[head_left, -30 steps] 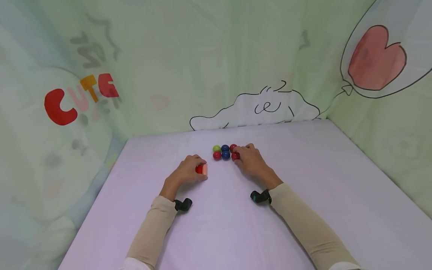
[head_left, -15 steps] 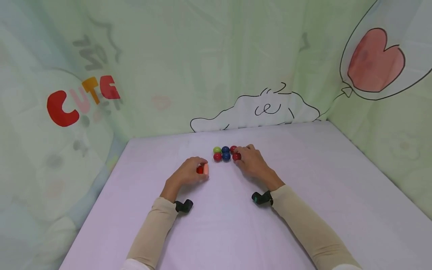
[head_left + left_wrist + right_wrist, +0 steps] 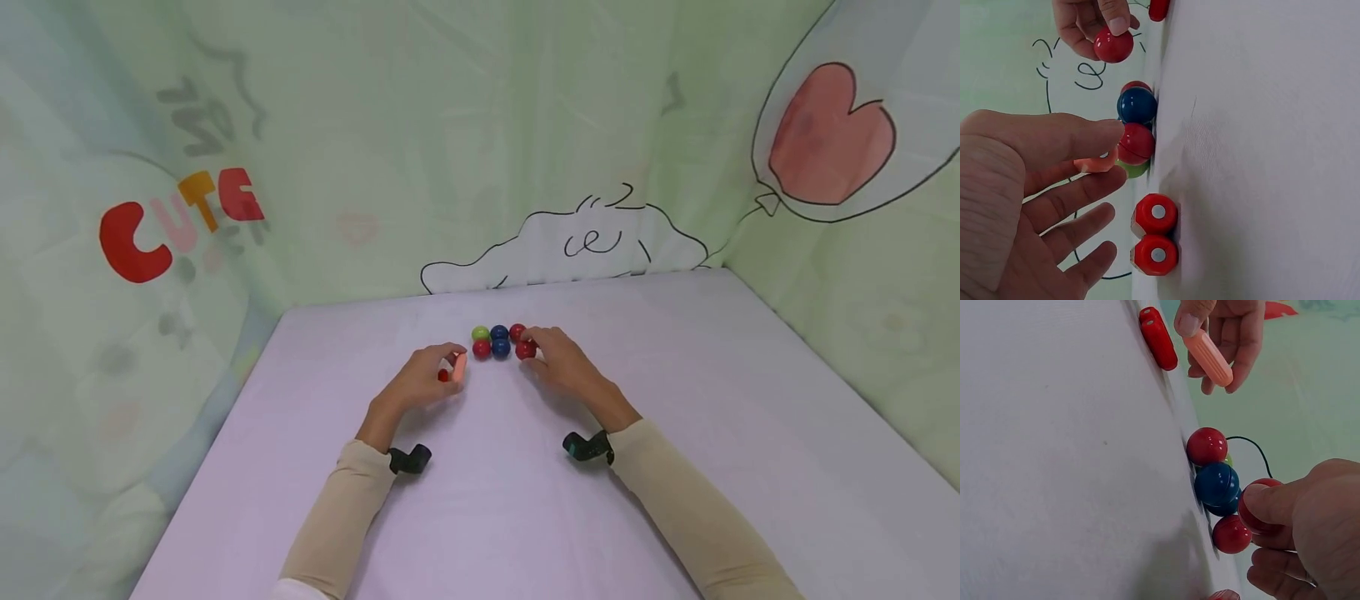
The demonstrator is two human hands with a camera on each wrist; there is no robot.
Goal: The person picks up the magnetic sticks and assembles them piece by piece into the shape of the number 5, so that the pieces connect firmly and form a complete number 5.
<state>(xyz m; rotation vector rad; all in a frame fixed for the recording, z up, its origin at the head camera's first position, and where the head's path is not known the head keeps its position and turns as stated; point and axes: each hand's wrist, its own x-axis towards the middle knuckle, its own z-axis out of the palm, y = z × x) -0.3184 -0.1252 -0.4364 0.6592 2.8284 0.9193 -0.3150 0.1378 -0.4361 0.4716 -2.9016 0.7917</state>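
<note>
My left hand [image 3: 423, 379] pinches a salmon-coloured ribbed piece with rounded ends [image 3: 1209, 357] between thumb and fingers, above the table. Beside and below that hand lie two red pieces with flat-sided ends and white dots [image 3: 1157, 212], side by side. My right hand [image 3: 564, 362] pinches a glossy red ball [image 3: 1261, 506], held off the table. Close to it stands a group of balls: a green ball [image 3: 480, 333], a blue ball [image 3: 499, 332] and a red ball [image 3: 517, 332] behind, with another red ball [image 3: 482, 349] and another blue ball [image 3: 501, 348] in front.
A pale lilac cloth covers the table [image 3: 487, 500]. Behind it hangs a green printed curtain [image 3: 360, 167]. Another red object [image 3: 1159, 9] shows at the top edge of the left wrist view, partly cut off.
My left hand has raised the salmon piece slightly and tilted it, shifting a little right. My right hand has drawn its red ball slightly away from the blue one.
</note>
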